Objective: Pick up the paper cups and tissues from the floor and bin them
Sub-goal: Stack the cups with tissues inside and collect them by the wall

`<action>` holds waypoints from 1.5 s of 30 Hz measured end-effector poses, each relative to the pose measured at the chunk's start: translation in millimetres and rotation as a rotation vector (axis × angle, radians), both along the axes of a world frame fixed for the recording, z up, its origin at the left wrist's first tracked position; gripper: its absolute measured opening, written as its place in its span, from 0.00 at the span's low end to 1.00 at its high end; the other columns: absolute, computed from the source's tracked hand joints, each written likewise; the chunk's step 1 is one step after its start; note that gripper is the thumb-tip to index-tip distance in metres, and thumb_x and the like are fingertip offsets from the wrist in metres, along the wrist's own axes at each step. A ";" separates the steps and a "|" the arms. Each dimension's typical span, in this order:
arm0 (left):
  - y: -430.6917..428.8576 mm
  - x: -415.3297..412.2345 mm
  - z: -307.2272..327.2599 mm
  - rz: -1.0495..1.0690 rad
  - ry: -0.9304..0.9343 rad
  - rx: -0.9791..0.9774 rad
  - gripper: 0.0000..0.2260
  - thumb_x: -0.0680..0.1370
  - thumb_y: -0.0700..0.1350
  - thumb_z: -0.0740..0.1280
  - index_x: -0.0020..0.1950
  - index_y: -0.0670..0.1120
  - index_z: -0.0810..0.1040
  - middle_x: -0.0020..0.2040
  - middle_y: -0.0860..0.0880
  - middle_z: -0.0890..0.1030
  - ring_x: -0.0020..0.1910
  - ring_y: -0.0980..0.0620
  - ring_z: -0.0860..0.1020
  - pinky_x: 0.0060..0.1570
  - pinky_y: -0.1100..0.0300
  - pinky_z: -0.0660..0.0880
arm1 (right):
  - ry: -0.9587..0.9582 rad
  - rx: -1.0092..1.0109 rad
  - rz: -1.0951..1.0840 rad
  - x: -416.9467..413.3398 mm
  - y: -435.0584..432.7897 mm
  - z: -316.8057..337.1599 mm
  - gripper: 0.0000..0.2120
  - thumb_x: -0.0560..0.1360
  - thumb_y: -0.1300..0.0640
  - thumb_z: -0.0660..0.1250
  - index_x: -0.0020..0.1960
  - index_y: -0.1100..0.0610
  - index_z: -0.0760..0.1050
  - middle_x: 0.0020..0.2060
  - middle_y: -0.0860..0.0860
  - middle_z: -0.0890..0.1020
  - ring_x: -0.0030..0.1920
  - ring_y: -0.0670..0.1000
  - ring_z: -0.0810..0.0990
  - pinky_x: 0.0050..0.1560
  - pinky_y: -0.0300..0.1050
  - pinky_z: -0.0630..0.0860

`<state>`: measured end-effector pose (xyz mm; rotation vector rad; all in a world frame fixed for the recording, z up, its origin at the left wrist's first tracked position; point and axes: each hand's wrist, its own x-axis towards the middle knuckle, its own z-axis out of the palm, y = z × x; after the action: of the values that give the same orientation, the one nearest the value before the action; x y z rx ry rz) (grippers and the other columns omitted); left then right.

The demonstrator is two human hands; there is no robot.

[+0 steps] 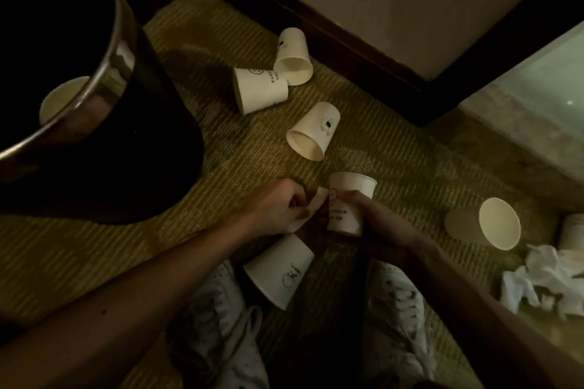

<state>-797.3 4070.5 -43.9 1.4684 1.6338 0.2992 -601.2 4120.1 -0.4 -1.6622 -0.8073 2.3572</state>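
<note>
My right hand has its fingers curled round a white paper cup with black print, grasping it upright with the mouth up. My left hand is just beside it, fingers clenched on a pale scrap of paper that touches the held cup's side; I cannot tell whether the scrap is a tissue or a flattened cup. Right below my wrists, between my two white trainers, a second printed paper cup lies on its side on the olive ribbed carpet. Just beyond my fingers a third cup with a small drawing lies tipped over, its mouth turned towards me. Farther out, a lettered cup and a cream cup lie touching each other near the dark skirting board. Well apart to the right of my right fingers a plain white cup lies on its side, and nearer me than that sits a heap of crumpled white tissues. Well off to the left of my left fingers is the black round bin with a shiny metal rim, with one pale cup showing inside it.
</note>
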 end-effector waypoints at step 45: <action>-9.2 -0.6 62.7 0.692 -0.418 -0.033 0.18 0.71 0.60 0.74 0.55 0.56 0.75 0.49 0.57 0.80 0.45 0.59 0.80 0.39 0.64 0.74 | 0.445 -0.008 -0.104 -14.9 5.6 24.0 0.42 0.54 0.50 0.84 0.65 0.57 0.74 0.57 0.56 0.81 0.54 0.55 0.82 0.48 0.54 0.82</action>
<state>-797.9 4061.3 18.7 0.7007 1.7240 0.8928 -616.1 4125.8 23.6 -1.0803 -0.6081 2.5131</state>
